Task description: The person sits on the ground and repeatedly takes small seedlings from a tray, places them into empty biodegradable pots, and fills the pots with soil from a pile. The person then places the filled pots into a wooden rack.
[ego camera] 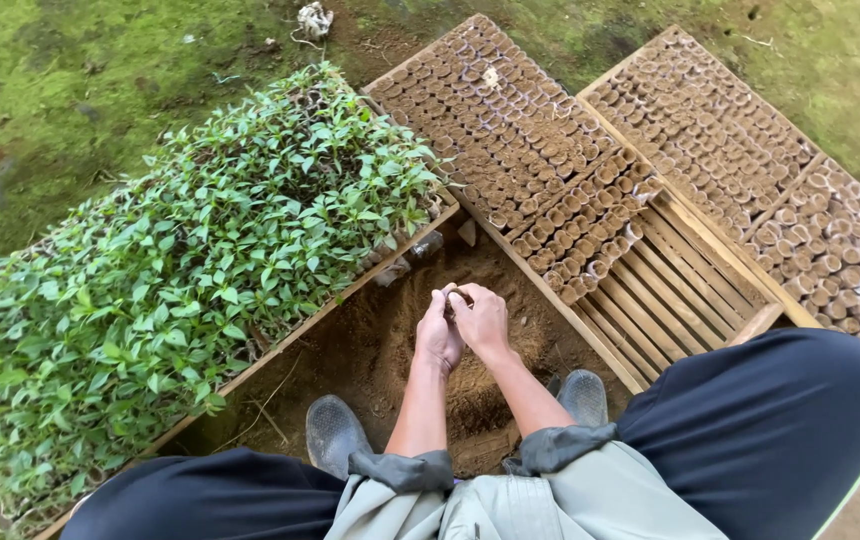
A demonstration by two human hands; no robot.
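My left hand (437, 335) and my right hand (483, 322) meet over a mound of brown soil (380, 330), fingers pinched together on a small soil-filled paper pot (456, 296). Both forearms reach down from rolled grey sleeves. The pot is mostly hidden by my fingertips. Just right of my hands stands a wooden slatted tray (650, 300), its far part packed with several rows of small brown paper pots (520, 140).
A long wooden tray of green leafy seedlings (180, 270) runs along the left. A second wooden tray of paper pots (750, 170) lies at the right. My grey shoes (335, 432) rest on the soil; dark-trousered knees flank them. Mossy ground surrounds everything.
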